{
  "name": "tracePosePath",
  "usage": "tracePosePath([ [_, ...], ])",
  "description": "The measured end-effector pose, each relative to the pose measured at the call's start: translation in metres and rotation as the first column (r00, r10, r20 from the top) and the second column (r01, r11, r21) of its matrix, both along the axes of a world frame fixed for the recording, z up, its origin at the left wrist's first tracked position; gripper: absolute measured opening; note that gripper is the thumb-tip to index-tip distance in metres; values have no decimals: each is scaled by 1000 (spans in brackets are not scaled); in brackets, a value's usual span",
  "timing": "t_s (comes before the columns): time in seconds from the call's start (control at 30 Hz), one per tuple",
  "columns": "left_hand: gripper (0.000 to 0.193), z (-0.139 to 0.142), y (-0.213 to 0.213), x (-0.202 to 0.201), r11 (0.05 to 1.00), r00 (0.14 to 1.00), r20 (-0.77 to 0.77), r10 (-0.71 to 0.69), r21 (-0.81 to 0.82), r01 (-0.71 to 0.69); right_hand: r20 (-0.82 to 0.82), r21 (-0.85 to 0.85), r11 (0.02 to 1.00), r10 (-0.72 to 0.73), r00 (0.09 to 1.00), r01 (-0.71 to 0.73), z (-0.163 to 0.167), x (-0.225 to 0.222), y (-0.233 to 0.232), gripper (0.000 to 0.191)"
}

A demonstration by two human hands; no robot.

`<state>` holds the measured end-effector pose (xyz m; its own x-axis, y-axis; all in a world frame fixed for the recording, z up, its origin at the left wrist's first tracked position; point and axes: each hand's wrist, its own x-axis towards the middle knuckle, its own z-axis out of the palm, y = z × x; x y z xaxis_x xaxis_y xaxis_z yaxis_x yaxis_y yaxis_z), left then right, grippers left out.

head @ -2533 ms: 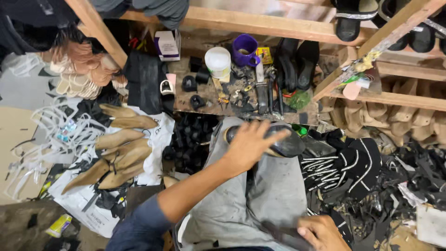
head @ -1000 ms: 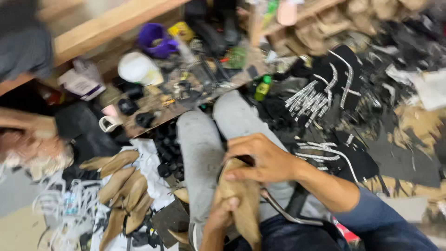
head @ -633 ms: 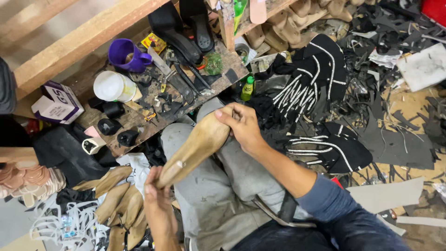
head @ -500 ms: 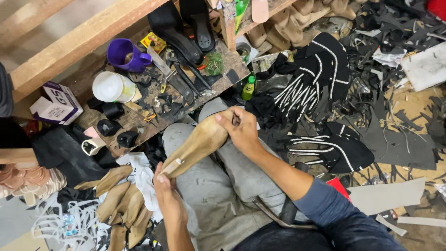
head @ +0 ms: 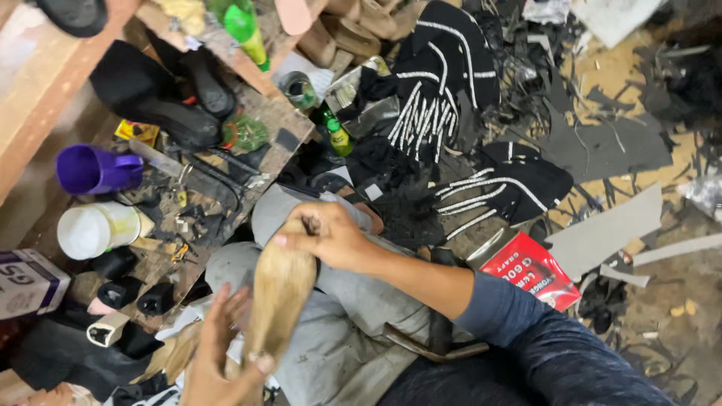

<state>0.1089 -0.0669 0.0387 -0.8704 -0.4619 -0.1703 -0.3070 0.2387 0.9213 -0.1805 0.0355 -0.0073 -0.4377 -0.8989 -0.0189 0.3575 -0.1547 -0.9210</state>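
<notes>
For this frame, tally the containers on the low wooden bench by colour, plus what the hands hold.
Purple mug: 1
White tub: 1
Green bottle: 1
Tan wooden shoe last, held by left hand and right hand: 1
Total: 4

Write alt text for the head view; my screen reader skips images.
A seated person grips a tan wooden shoe last over their lap, right hand at its top, left hand at its lower end. A cluttered workbench and a purple mug lie beyond.
</notes>
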Motion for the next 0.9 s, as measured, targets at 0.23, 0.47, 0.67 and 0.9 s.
tracePosePath([
  [0.23,78,-88,73,-16,291,796,441,414,765,-575,-289,242,970,40,956,32,29,-33,65,39],
  [0.47,76,-104,88,-54,123,712,676,193,703,-701,-145,312,950,62,987,-13,33,-76,116,48],
  [0.67,85,-92,78,-47,524,900,425,101,746,-411,127,425,860,-365,922,282,-94,-161,160,36],
  [0.9,97,-86,97,-43,933,987,-136,89,357,-35,57,776,368,-850,523,513,-207,-218,265,33],
])
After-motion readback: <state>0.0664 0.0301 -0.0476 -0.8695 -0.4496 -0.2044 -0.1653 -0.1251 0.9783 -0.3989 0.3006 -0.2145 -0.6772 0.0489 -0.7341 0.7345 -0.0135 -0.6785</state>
